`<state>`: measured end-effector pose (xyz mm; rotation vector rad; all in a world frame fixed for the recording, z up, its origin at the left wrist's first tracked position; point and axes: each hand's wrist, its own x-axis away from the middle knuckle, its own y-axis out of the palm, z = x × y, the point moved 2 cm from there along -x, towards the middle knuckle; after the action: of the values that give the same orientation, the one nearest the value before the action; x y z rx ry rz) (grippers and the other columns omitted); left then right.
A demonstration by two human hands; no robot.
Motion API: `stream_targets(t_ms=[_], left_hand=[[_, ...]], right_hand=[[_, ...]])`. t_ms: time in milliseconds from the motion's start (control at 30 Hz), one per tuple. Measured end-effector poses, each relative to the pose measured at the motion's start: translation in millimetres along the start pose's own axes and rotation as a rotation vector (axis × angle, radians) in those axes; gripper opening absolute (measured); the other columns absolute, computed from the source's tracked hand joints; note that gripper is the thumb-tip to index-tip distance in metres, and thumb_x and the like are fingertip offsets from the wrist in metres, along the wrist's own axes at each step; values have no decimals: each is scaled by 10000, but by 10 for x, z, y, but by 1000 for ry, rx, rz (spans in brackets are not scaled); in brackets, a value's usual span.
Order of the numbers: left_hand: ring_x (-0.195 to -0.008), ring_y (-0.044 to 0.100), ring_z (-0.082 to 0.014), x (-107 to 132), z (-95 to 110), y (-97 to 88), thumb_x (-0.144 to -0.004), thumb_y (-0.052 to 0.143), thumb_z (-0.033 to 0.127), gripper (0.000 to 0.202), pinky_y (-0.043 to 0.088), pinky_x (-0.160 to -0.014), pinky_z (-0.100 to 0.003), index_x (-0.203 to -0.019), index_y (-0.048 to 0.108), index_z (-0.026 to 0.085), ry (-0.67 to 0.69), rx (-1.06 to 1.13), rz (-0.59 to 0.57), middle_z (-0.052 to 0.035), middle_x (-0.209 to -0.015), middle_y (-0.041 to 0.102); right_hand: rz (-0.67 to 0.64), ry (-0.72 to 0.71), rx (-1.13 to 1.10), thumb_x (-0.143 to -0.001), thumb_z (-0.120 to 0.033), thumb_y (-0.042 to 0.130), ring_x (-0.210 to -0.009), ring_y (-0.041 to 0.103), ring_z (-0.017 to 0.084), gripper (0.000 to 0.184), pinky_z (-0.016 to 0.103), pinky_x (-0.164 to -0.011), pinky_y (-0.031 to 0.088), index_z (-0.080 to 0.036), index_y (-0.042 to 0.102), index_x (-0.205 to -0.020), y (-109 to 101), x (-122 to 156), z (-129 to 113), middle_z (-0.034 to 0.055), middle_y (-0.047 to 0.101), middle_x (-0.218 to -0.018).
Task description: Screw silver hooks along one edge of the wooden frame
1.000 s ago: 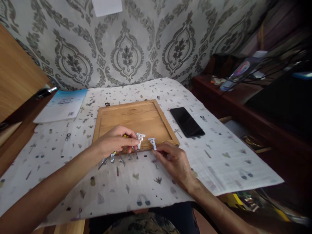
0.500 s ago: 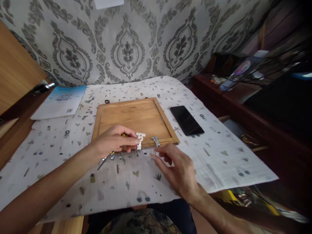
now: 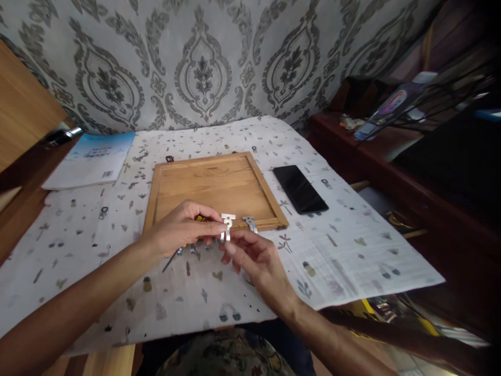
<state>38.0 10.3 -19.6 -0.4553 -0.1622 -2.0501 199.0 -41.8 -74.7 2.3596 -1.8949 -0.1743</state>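
My left hand (image 3: 186,227) pinches a small silver metal hook (image 3: 227,219) with a T-shaped, holed top between thumb and forefinger. Under the same palm is a yellow-and-black screwdriver (image 3: 169,261), its thin shaft sticking out toward the lower left and most of its handle hidden. The fingertips of my right hand (image 3: 256,256) are closed at the curled lower end of that hook. A second metal hook (image 3: 249,223) sits on the near edge of a framed wooden board (image 3: 207,183), just beyond my right fingers. Several more metal hooks (image 3: 192,249) lie along the cloth below my left hand, partly covered.
A black phone (image 3: 300,189) lies right of the board on the patterned white tablecloth (image 3: 344,250). At the back left is a blue-and-white book (image 3: 92,159). A bottle (image 3: 391,107) and cables stand on the dark red furniture (image 3: 376,151) at the right.
My right hand has moved left from beside the second hook, and its fingertips have come to the lower end of the held hook. The left hand keeps its hold. The view has tilted slightly.
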Motion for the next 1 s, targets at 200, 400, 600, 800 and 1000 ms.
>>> stream_targets(t_ms=[200, 400, 600, 800, 1000], left_hand=[[-559, 519, -37, 25, 7, 6, -837, 695, 237, 156, 387, -516, -146, -725, 724, 133, 244, -68, -107, 22, -642, 643], [-586, 557, -46, 37, 4, 17, -837, 696, 236, 109, 444, -549, -153, -841, 728, 132, 261, -99, -94, 19, -713, 657], [-585, 574, -45, 59, 16, -19, -868, 666, 274, 168, 456, -564, -159, -973, 700, 148, 200, -206, 15, 27, -753, 656], [-603, 587, -61, 27, -25, -25, -880, 640, 304, 168, 460, -573, -176, -892, 702, 149, 188, -286, 6, 9, -758, 673], [-586, 573, -76, -38, -62, -29, -904, 599, 367, 261, 447, -540, -190, -815, 689, 139, 151, -343, 18, -15, -733, 679]], right_hand=[[-167, 295, -527, -800, -477, 787, -535, 562, 56, 288, 171, -441, 315, -197, 743, -850, 39, -7, 33, 14, 712, -778], [-38, 376, -542, -685, -397, 884, -408, 464, 44, 294, 170, -391, 269, -208, 672, -761, -20, 23, 45, -42, 666, -603], [130, 122, -150, -734, -425, 815, -420, 528, 86, 273, 207, -388, 324, -204, 657, -749, -99, 32, 28, -4, 686, -592], [126, 91, 70, -749, -369, 751, -396, 489, 80, 212, 230, -394, 367, -212, 623, -685, -81, 57, 16, -30, 629, -538], [107, 105, 143, -767, -375, 731, -437, 526, 96, 198, 242, -443, 430, -214, 636, -700, -76, 64, 18, -35, 612, -520]])
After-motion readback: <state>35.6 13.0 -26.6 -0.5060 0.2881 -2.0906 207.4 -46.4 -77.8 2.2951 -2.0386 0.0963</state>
